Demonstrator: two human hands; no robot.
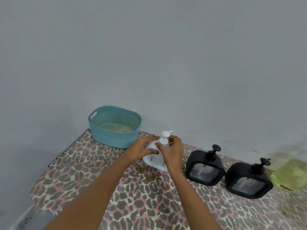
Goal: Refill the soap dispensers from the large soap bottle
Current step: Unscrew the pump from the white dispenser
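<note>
Both forearms reach across the leopard-print table (pixel 132 205) to the white soap dispenser (pixel 154 161) near the teal basket (pixel 114 138), left hand (pixel 144 146) wrapped round its stiff, likely light and slippery body, right hand (pixel 172 151) pinching the pump collar (pixel 163 140) with curled fingers, the sensible place to twist.

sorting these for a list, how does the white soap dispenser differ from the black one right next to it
Colour: the white dispenser is white, the black dispenser beside it black. Pump: the white dispenser's has a sideways spout; the black dispenser's shows a round knob. State: the left hand and right hand grip the white dispenser; the black dispenser stands untouched. Both have a rounded frame, a clear ribbed front and a top pump.
</note>
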